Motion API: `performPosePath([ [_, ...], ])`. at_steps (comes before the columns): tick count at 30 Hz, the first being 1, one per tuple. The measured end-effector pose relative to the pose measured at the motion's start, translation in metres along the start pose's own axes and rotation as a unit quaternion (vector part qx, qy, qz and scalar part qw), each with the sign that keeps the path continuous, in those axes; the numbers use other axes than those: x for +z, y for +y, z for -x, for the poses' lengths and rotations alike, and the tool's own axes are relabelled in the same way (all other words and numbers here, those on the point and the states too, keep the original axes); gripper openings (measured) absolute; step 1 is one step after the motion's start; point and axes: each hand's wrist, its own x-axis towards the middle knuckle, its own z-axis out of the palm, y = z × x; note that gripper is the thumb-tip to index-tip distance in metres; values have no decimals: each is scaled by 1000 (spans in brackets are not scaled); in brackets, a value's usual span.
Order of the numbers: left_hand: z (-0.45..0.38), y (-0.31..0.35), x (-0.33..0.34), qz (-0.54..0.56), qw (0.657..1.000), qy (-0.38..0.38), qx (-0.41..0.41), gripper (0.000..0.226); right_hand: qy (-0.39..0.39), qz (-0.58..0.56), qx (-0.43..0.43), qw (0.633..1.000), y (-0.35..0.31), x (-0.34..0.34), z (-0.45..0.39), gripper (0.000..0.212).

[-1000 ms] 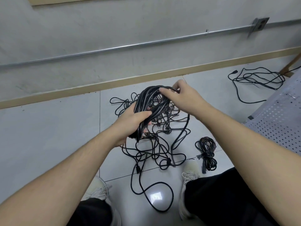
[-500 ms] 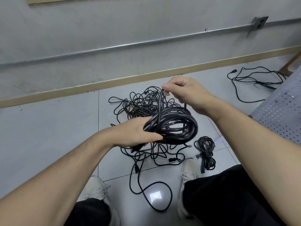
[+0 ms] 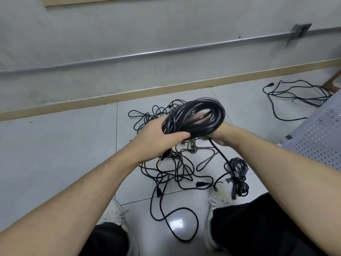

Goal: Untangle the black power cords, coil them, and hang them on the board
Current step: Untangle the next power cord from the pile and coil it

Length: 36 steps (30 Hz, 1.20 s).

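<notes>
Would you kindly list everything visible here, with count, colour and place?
Coil of cord: one, black, held up between both hands.
Tangled cords: one pile, black, on the floor below the hands.
Small tied bundle: one, black, on the floor by the right shoe.
Loose cords: one group, black, on the floor at far right.
Perforated board: one, grey, right edge.
Pipe: one, metal, along the wall.
Shoes: two, white, bottom.
Left hand: grips the coil.
Right hand: under the coil, partly hidden.
</notes>
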Motion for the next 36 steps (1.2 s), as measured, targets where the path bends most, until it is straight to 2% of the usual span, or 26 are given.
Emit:
performPosePath([
  [2, -4, -5, -3, 37, 997, 50, -38, 29, 19, 63, 14, 998, 2, 9, -5, 35],
  [4, -7, -8, -5, 58, 993, 92, -54, 39, 20, 89, 21, 996, -3, 17, -6, 42],
  [9, -10, -17, -15, -28, 987, 157, -27, 58, 20, 181, -34, 983, -13, 28, -9, 42],
  [13, -13, -21, -22, -149, 968, 203, -15, 34, 9, 208, -58, 976, -23, 33, -2, 39],
  [18, -19, -28, -36, -250, 935, 237, -84, 37, -51, 329, -125, 935, -30, 41, 10, 33],
  [21, -18, -32, -40, -320, 912, 232, -110, 37, -59, 329, -146, 931, -39, 39, 16, 23],
  [24, -17, -35, -42, -357, 901, 219, -114, 34, -76, 272, -144, 948, -43, 32, 19, 17],
  [27, -18, -36, -43, -380, 895, 197, -124, 37, -39, 179, -178, 967, -43, 27, 21, 16],
  [30, -18, -30, -30, -419, 887, 144, -128, 45, 17, 134, -218, 967, -44, 24, 18, 15],
  [33, -15, -21, -9, -426, 896, 83, -98, 41, 55, 128, -233, 962, -40, 17, 10, 14],
  [36, -11, -17, 0, -383, 922, 35, -49, 36, 89, 58, -221, 969, -36, 4, 7, 7],
])
